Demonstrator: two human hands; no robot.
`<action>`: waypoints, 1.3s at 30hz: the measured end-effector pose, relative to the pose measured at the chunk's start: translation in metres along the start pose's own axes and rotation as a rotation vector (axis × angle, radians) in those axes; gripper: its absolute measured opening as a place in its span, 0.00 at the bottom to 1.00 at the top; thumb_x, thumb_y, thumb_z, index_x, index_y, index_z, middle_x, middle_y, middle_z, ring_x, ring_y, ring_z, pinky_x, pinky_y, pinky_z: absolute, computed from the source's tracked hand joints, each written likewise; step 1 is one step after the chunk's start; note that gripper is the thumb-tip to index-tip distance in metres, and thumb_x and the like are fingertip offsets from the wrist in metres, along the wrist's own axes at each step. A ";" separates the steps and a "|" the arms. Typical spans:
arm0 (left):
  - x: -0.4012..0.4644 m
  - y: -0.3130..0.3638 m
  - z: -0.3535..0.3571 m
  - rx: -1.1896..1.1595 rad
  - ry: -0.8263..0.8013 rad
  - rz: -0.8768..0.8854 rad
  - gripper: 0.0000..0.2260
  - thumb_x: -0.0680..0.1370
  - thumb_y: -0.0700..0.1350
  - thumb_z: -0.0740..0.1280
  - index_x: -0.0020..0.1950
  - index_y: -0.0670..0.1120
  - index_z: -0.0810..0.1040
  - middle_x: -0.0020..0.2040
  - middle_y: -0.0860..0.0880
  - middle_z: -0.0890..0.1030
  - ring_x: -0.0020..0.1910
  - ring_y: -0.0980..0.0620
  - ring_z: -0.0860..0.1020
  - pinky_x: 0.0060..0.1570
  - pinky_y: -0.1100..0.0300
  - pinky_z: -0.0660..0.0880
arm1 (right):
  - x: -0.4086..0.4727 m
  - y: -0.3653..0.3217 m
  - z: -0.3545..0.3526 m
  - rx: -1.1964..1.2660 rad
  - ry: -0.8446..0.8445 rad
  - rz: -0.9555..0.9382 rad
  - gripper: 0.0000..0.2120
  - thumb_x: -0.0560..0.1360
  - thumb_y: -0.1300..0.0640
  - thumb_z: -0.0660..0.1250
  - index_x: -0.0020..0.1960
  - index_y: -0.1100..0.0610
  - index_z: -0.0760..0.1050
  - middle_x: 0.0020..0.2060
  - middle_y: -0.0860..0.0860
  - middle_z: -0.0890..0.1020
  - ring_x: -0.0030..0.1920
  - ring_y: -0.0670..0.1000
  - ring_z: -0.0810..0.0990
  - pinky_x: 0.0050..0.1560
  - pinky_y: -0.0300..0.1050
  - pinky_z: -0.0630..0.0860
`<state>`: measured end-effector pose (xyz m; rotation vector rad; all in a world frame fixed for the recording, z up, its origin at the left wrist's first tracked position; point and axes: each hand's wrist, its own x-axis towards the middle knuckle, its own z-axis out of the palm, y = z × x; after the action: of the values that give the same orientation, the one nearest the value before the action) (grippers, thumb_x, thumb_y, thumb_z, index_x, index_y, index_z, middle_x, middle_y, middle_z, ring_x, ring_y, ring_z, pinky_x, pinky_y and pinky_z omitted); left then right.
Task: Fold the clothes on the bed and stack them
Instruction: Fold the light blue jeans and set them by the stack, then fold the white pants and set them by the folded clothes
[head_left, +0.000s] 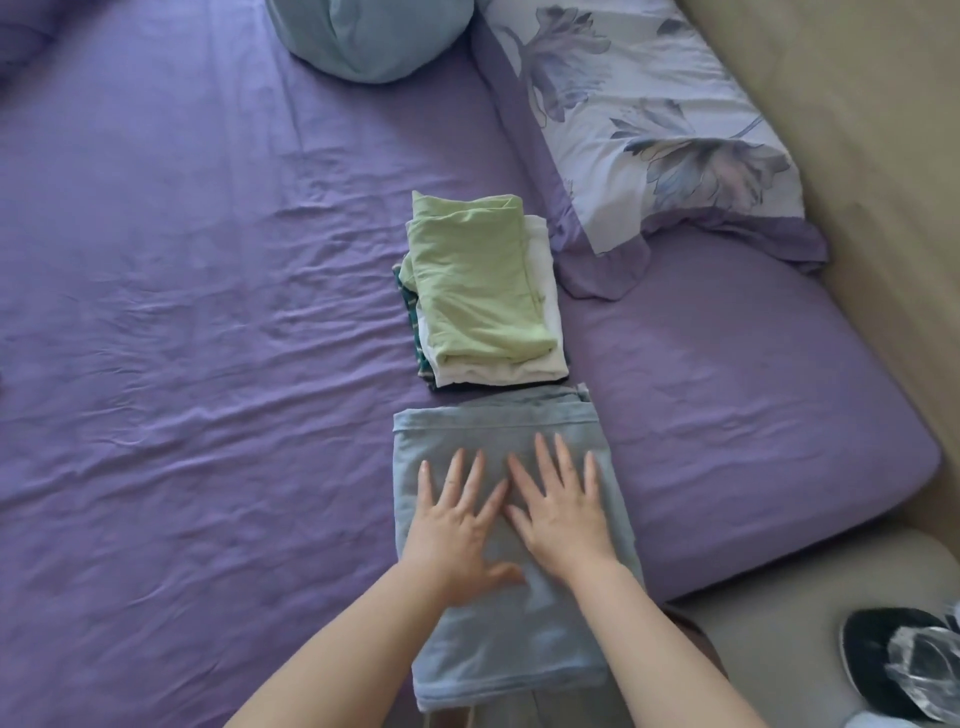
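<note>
A folded grey-blue garment (498, 639) lies flat near the bed's front edge. My left hand (460, 525) and my right hand (558, 506) rest palm down on it, side by side, fingers spread, holding nothing. Just beyond it stands a stack of folded clothes (478, 296): a light green piece on top, a white one under it, and a dark teal patterned one at the bottom.
The purple sheet (208, 312) is wrinkled. A floral pillow (649, 119) lies at the back right, a pale blue cushion (374, 36) at the back. A dark slipper (883, 660) sits on the beige floor at the lower right.
</note>
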<state>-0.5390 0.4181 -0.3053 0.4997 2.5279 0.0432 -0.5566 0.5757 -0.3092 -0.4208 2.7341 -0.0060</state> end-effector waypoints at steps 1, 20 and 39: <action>0.003 0.000 0.003 0.015 -0.020 -0.013 0.46 0.68 0.76 0.50 0.77 0.54 0.37 0.74 0.47 0.30 0.73 0.42 0.28 0.65 0.35 0.27 | 0.004 0.001 0.006 -0.007 -0.047 -0.003 0.31 0.79 0.38 0.49 0.77 0.45 0.44 0.77 0.55 0.43 0.75 0.58 0.37 0.67 0.64 0.29; -0.057 -0.044 -0.026 -0.091 -0.125 -0.230 0.27 0.81 0.52 0.56 0.78 0.50 0.50 0.79 0.45 0.45 0.77 0.43 0.43 0.72 0.40 0.44 | 0.014 -0.056 -0.046 0.029 -0.282 -0.005 0.30 0.81 0.41 0.47 0.78 0.52 0.44 0.77 0.55 0.47 0.76 0.56 0.46 0.72 0.61 0.47; -0.344 -0.301 -0.076 -0.247 0.122 -0.630 0.18 0.80 0.52 0.57 0.69 0.48 0.67 0.66 0.48 0.74 0.68 0.47 0.67 0.71 0.45 0.53 | 0.004 -0.452 -0.174 -0.059 -0.129 -0.431 0.29 0.81 0.45 0.51 0.77 0.57 0.51 0.71 0.53 0.67 0.70 0.53 0.64 0.71 0.56 0.56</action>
<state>-0.4153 0.0198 -0.1028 -0.4125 2.6338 0.1490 -0.4924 0.1338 -0.1216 -0.9823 2.4708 -0.0115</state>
